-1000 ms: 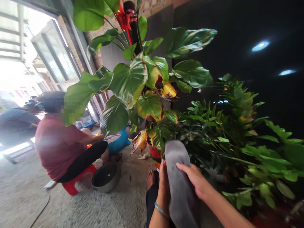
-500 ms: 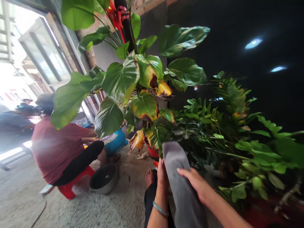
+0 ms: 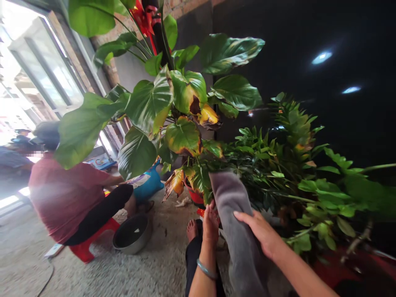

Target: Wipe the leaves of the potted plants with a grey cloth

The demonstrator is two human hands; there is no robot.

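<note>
A long piece of soft grey cloth (image 3: 236, 210) stands up in front of me, its top end flat and its lower part hanging in folds out of the picture. My right hand (image 3: 262, 233) grips it from the right, thumb pressed on the near face and the other fingers hidden behind. On the cloth's left edge is my left hand (image 3: 212, 222), palm turned up and fingers stretched out, some of them partly covered by the cloth. Whether those fingers touch the cloth I cannot tell. A bracelet (image 3: 206, 269) rings my left wrist.
A large-leaved plant (image 3: 184, 134) in a red pot (image 3: 195, 196) rises just ahead; more greenery (image 3: 278, 165) fills the right. At left, a person (image 3: 69, 194) sits on a red stool (image 3: 93, 239) beside a grey basin (image 3: 133, 235). A blue bag (image 3: 148, 185) lies beyond.
The view has shifted slightly, so the surroundings sit further left. The cloth's top end has risen a little and bent. My left fingers have spread a bit; my right hand keeps its grip.
</note>
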